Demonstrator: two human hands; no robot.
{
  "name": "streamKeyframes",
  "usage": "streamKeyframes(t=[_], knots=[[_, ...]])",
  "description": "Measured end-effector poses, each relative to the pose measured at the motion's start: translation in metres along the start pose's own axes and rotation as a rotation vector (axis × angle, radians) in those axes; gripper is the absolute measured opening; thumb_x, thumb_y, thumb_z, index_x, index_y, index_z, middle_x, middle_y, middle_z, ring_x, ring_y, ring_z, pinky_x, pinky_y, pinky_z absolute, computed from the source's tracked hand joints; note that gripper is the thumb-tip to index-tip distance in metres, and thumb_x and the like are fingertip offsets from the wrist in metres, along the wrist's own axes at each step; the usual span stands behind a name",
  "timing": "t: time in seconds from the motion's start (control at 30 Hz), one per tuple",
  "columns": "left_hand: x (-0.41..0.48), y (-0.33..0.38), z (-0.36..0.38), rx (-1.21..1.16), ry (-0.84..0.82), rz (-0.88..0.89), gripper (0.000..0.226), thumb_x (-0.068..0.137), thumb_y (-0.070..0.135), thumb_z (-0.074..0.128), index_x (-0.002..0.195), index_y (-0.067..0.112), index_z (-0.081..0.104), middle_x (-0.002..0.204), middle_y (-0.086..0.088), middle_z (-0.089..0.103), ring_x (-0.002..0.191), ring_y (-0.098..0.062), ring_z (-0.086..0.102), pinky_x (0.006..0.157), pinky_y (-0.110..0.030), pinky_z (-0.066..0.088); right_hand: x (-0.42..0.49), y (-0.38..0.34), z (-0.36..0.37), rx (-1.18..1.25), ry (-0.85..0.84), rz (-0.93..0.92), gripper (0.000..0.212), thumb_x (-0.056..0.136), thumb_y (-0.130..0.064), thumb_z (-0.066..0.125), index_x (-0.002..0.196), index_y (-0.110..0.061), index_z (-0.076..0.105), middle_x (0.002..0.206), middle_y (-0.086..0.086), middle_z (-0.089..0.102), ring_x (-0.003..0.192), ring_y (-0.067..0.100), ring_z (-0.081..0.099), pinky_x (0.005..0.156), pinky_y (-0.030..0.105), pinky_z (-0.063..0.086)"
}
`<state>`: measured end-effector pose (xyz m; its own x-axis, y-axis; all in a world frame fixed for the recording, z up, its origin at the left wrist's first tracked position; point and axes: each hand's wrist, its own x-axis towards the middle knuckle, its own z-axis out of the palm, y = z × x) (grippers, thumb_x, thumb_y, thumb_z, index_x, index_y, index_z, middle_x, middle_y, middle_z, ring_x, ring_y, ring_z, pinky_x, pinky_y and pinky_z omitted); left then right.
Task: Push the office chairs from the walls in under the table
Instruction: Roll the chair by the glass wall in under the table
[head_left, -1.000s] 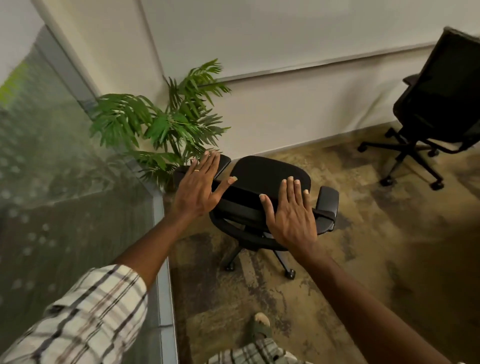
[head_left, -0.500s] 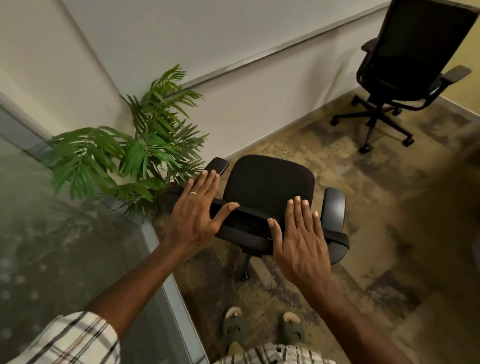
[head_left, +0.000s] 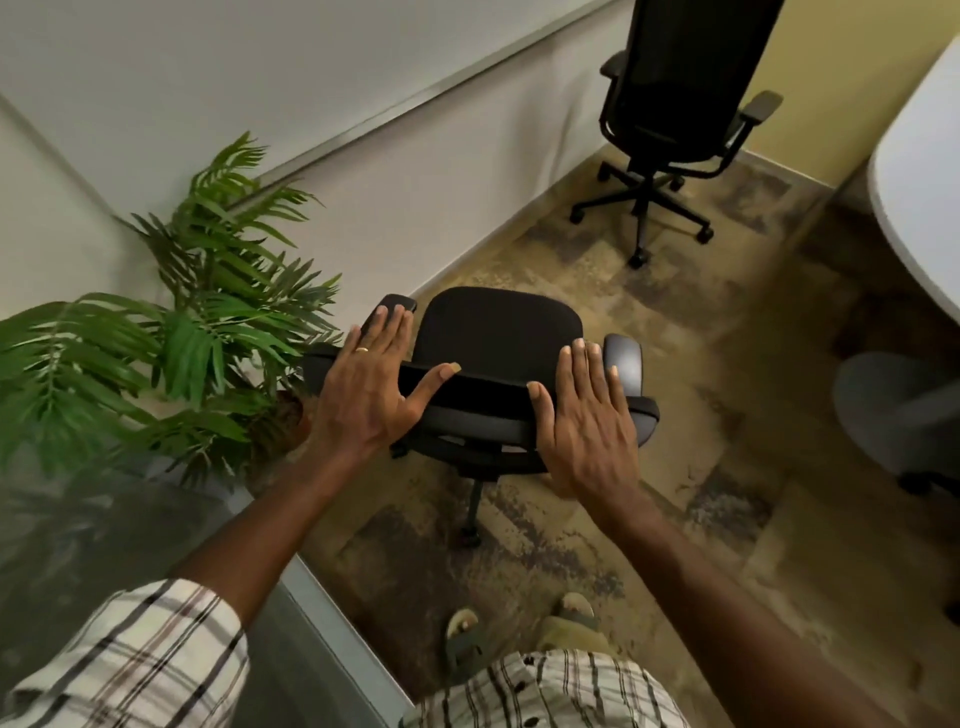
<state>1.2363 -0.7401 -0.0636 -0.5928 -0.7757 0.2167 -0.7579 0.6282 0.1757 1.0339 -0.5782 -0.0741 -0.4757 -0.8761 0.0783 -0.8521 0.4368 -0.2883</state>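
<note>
Standing just off the white wall (head_left: 415, 171), the near office chair (head_left: 498, 332) faces away from the person, its backrest (head_left: 478, 387) turned toward the camera, well apart from the table (head_left: 930, 171) at the right edge. Compared with half a second ago, the chair sits on the same patch of carpet (head_left: 727, 364), but the view has swung right, so the pale tabletop and a blurred grey seat (head_left: 893, 410) beside it have come into sight. Both hands have also settled lower onto the backrest than a second ago.

The left hand (head_left: 363, 395) lies flat over the backrest's left top corner, fingers straight and together, thumb stretched along the top edge; a ring shows on one finger. The right hand (head_left: 587, 415) covers the right end in the same way, fingers straight, thumb tip on the top edge. Neither hand curls round anything; how firmly the palms press cannot be told.

A potted palm (head_left: 197, 322) stands just beside the chair's left side, against a glass partition (head_left: 78, 545). A far office chair (head_left: 670, 104) stands by the wall, near the table's end. Bare carpet lies between the near chair and the table, with the grey seat at the table's near edge. Sandalled feet (head_left: 462, 629) stand behind the chair.
</note>
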Motion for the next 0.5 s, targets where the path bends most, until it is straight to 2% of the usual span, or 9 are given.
streamKeyframes(t=[0.2,0.5], knots=[[0.025,0.009,0.009,-0.007,-0.052,0.000,0.103,0.096,0.084,0.025,0.163,0.006,0.029,0.170,-0.010,0.029,0.160,-0.021,0.018,0.131,-0.044,0.014,0.022,0.021,-0.005,-0.042,-0.059,-0.009,0.062,0.109,-0.040,0.012,0.163,-0.010,0.011,0.172,0.006,0.005,0.159,0.016,-0.005,0.130,0.038,-0.001],[0.087,0.044,0.022,-0.025,-0.099,-0.029,0.106,0.095,0.086,0.017,0.162,0.004,0.029,0.169,-0.012,0.030,0.160,-0.024,0.018,0.131,-0.048,0.015,0.096,0.066,-0.022,-0.093,-0.108,-0.039,0.060,0.109,-0.034,0.018,0.163,-0.009,0.013,0.172,0.008,0.009,0.159,0.017,-0.001,0.130,0.040,0.000]])
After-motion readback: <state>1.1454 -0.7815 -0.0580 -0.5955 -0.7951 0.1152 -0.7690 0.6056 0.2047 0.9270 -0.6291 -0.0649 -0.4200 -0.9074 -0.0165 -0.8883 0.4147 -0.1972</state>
